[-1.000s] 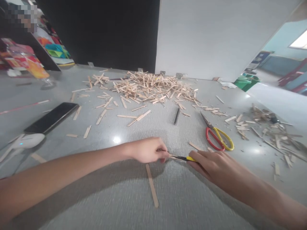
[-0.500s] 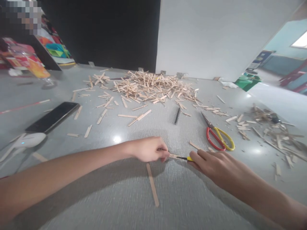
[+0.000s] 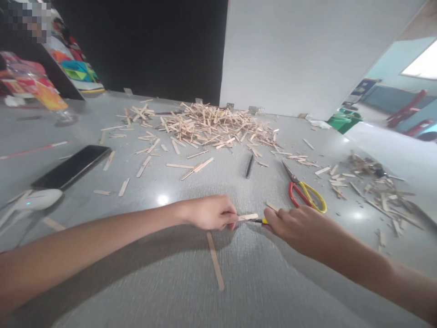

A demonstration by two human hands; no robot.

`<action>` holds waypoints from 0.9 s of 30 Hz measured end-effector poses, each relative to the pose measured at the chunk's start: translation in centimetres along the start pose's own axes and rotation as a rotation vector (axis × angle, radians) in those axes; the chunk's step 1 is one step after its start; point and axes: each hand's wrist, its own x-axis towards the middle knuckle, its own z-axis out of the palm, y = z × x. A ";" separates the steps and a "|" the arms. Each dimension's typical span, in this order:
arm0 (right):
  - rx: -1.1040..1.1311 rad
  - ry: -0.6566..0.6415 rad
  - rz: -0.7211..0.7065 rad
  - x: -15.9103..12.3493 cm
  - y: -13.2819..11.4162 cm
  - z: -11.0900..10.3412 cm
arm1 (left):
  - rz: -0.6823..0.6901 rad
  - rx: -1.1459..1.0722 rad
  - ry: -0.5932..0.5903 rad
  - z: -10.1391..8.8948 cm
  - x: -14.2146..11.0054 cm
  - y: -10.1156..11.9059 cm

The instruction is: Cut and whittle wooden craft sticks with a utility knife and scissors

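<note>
My left hand (image 3: 211,212) is closed in a pinch on one end of a short wooden stick (image 3: 248,217) that lies flat on the grey table (image 3: 164,273). My right hand (image 3: 297,226) is closed round a knife with a yellow handle (image 3: 264,221). Its thin blade points left and meets the stick's right end. A longer wooden stick (image 3: 215,260) lies on the table just below my left hand, touched by neither hand.
A big heap of wooden sticks (image 3: 211,124) covers the far middle of the table. Red and yellow scissors (image 3: 303,191) lie right of centre, and a black pen (image 3: 249,166) sits behind the hands. A black phone (image 3: 71,166) and a white device (image 3: 36,199) are at the left. Scraps (image 3: 375,187) litter the right.
My right hand has drawn the knife slightly to the right along the stick, so more of the stick shows. My left hand has stayed where it was.
</note>
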 end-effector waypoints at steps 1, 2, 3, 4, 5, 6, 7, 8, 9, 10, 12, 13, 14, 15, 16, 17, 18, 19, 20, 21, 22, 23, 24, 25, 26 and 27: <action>-0.029 -0.026 -0.015 0.1 0.2 -0.1 | 0.012 0.011 -0.001 0.0 0.0 0.0; -0.057 -0.036 -0.029 0.2 0.4 -0.2 | 0.025 0.024 -0.004 -0.1 0.1 -0.1; -0.078 -0.027 -0.042 0.3 0.6 -0.1 | 0.038 0.037 -0.008 -0.1 0.1 -0.1; -0.089 -0.007 -0.057 0.3 0.8 0.0 | 0.051 0.052 -0.012 -0.2 0.1 -0.1; -0.089 0.019 -0.071 0.3 1.1 0.3 | 0.063 0.066 -0.014 -0.2 0.2 -0.2; -0.080 0.048 -0.084 0.3 1.3 0.6 | 0.073 0.081 -0.014 -0.2 0.2 -0.2; -0.066 0.071 -0.095 0.3 1.4 0.8 | 0.081 0.096 -0.013 -0.2 0.3 -0.2; -0.052 0.087 -0.101 0.3 1.5 1.0 | 0.088 0.109 -0.010 -0.2 0.3 -0.2; -0.039 0.091 -0.109 0.4 1.5 1.0 | 0.095 0.122 -0.004 -0.2 0.3 -0.3; -0.036 0.079 -0.114 0.4 1.4 0.9 | 0.101 0.132 0.002 -0.2 0.4 -0.3; -0.093 0.031 -0.112 0.5 1.0 0.3 | 0.113 0.146 0.016 0.0 0.4 -0.3; -0.149 0.005 -0.104 0.6 0.8 0.0 | 0.118 0.150 0.021 0.0 0.4 -0.3; -0.207 -0.007 -0.095 0.6 0.5 -0.3 | 0.120 0.153 0.023 0.1 0.4 -0.3; -0.246 -0.009 -0.087 0.5 0.4 -0.4 | 0.121 0.155 0.024 0.1 0.4 -0.4; -0.247 0.002 -0.084 0.5 0.4 -0.3 | 0.121 0.159 0.026 0.1 0.5 -0.4; -0.217 0.023 -0.083 0.5 0.4 -0.2 | 0.122 0.165 0.027 0.2 0.5 -0.5; -0.168 0.043 -0.085 0.4 0.5 0.0 | 0.123 0.172 0.028 0.2 0.6 -0.6; -0.119 0.055 -0.085 0.4 0.6 0.2 | 0.124 0.179 0.029 0.2 0.6 -0.6; -0.084 0.051 -0.085 0.5 0.6 0.2 | 0.125 0.185 0.029 0.2 0.6 -0.6; -0.071 0.033 -0.082 0.5 0.5 0.1 | 0.127 0.189 0.029 0.2 0.6 -0.7; -0.085 0.007 -0.073 0.5 0.3 -0.1 | 0.130 0.193 0.030 0.2 0.6 -0.7; -0.120 -0.022 -0.062 0.5 0.1 -0.3 | 0.134 0.196 0.032 0.2 0.5 -0.6; -0.171 -0.039 -0.043 0.5 -0.2 -0.5 | 0.139 0.201 0.037 0.3 0.5 -0.6; -0.223 -0.038 -0.026 0.5 -0.3 -0.5 | 0.144 0.207 0.041 0.3 0.5 -0.6; -0.249 -0.024 -0.017 0.5 -0.4 -0.4 | 0.150 0.215 0.047 0.4 0.4 -0.5; -0.235 0.025 -0.022 0.5 -0.3 -0.2 | 0.156 0.224 0.053 0.5 0.4 -0.5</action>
